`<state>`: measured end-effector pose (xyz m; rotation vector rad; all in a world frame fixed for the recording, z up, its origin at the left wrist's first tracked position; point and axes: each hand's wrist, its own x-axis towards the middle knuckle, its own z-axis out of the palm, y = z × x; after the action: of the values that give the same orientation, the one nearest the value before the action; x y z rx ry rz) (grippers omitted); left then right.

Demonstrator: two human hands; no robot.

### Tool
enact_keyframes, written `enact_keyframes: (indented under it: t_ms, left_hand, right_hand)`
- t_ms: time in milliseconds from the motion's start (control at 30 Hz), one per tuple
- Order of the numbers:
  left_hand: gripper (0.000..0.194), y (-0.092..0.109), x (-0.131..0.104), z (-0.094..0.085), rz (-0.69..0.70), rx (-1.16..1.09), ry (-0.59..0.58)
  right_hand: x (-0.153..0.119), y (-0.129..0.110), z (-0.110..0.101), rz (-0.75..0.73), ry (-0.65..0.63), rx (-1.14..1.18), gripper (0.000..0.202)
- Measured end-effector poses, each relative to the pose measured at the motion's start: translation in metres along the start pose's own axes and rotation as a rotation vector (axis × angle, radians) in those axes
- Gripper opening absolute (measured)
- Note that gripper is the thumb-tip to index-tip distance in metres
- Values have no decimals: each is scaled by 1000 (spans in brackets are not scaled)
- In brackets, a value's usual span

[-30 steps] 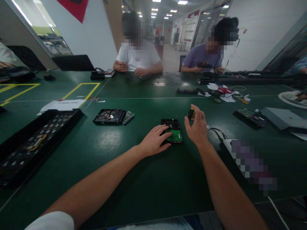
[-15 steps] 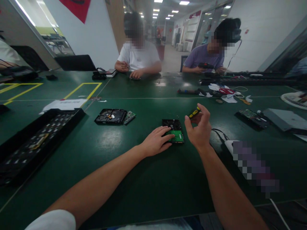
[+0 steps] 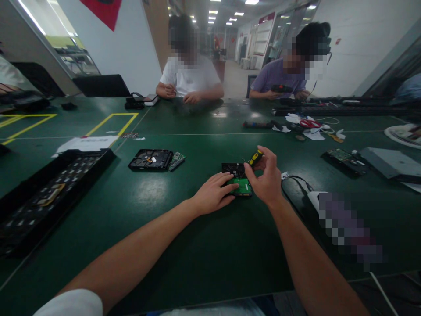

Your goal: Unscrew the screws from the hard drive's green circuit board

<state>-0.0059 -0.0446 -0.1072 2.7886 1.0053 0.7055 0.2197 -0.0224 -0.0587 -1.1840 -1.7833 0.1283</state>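
A hard drive with a green circuit board lies on the green table in front of me. My left hand rests flat over its left side, fingers stretched and apart, one fingertip on the green board. My right hand is closed around a black-and-yellow screwdriver, held tilted above the drive's right side. The screwdriver's shaft and tip are too faint to make out, so I cannot tell whether it touches the drive. Left of them lies another opened hard drive, with a small loose circuit board at its right end.
A long black tray holding small parts stands at the left. On the right are another drive, a grey box and a white power strip with cables. Tools and scraps lie farther back. Two people sit across the table.
My right hand has moved left and slightly down with the screwdriver, closer over the drive. My left hand stays on the drive. A cable end has come into sight beside my right wrist.
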Motion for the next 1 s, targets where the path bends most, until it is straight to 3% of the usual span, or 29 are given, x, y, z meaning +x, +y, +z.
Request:
enact_keyframes:
  t_ms: [433, 667, 1000]
  left_hand:
    - [44, 0, 0, 0, 2, 15, 2]
    - [42, -1, -1, 3, 15, 23, 24]
    - [43, -2, -1, 2, 7, 2, 21]
  right_hand:
    - [0, -1, 1, -8, 11, -18, 61]
    - [0, 3, 6, -91, 85, 46, 62]
    - [-1, 0, 7, -154, 59, 47, 61]
